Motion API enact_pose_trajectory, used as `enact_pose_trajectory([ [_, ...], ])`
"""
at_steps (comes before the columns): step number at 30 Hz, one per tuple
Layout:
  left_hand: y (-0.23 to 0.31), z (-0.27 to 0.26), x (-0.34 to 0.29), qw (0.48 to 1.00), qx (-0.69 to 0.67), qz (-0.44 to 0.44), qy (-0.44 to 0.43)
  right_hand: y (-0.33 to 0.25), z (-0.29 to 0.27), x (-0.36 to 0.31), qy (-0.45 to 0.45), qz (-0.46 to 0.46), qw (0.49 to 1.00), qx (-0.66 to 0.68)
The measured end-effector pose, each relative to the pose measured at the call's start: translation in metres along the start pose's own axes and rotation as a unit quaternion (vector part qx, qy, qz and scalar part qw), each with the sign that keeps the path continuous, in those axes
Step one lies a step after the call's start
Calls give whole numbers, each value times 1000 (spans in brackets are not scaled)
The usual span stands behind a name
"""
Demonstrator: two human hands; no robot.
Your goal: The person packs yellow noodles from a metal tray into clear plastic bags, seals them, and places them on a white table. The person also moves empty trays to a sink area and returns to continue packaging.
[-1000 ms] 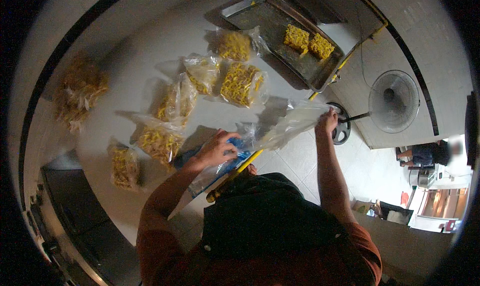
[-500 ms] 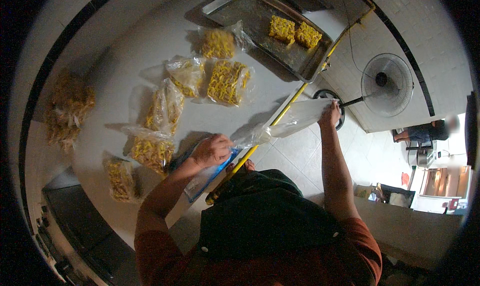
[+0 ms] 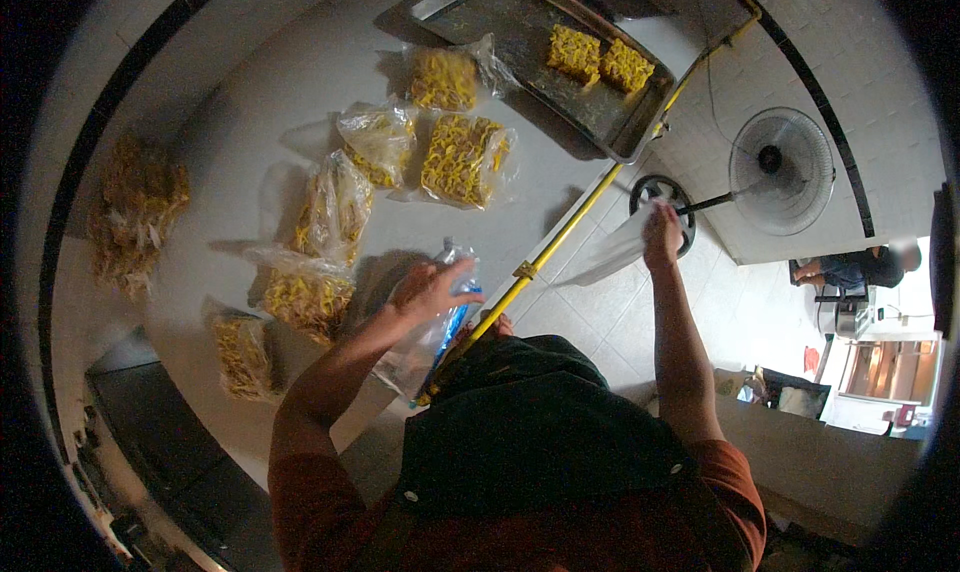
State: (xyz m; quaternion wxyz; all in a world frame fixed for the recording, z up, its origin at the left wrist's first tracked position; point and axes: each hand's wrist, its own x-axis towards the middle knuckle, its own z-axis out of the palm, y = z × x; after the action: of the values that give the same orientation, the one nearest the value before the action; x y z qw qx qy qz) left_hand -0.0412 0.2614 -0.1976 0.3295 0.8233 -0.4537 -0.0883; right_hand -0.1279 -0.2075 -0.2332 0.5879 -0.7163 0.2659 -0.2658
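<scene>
My right hand (image 3: pixel 660 234) is out past the table edge, closed on the top of a clear plastic bag (image 3: pixel 612 254) that trails to the left. Over the near table edge, my left hand (image 3: pixel 430 290) has its thumb and fingers apart and grips nothing. Right beneath it lies a clear packet with blue print (image 3: pixel 452 324), partly hidden by the hand. Beyond are several bagged yellow-brown blocks of noodle-like strands, including one bagged block (image 3: pixel 462 160) and another (image 3: pixel 310 297). Two unwrapped blocks (image 3: pixel 573 54) sit in a metal tray.
The dark metal tray (image 3: pixel 560 115) stands at the far right of the table (image 3: pixel 240 162). A yellow bar (image 3: pixel 520 282) runs along the table edge. More bagged pieces (image 3: pixel 138 217) are at far left. A standing fan (image 3: pixel 782 170) and a seated person (image 3: pixel 850 267) are to the right.
The clear bag, earlier stretched between both hands, now hangs from my right hand alone. My left hand has let go and opened over the blue-printed packet.
</scene>
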Motion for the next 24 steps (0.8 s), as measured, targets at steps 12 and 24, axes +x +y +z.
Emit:
enact_pose_trajectory([
  [12, 1, -13, 3, 986, -52, -94, 125, -76, 205, -186, -473, 58, 878, 40],
  [24, -3, -28, -13, 970, -189, -114, -102, -88, 204, -167, -455, -130, 864, -174],
])
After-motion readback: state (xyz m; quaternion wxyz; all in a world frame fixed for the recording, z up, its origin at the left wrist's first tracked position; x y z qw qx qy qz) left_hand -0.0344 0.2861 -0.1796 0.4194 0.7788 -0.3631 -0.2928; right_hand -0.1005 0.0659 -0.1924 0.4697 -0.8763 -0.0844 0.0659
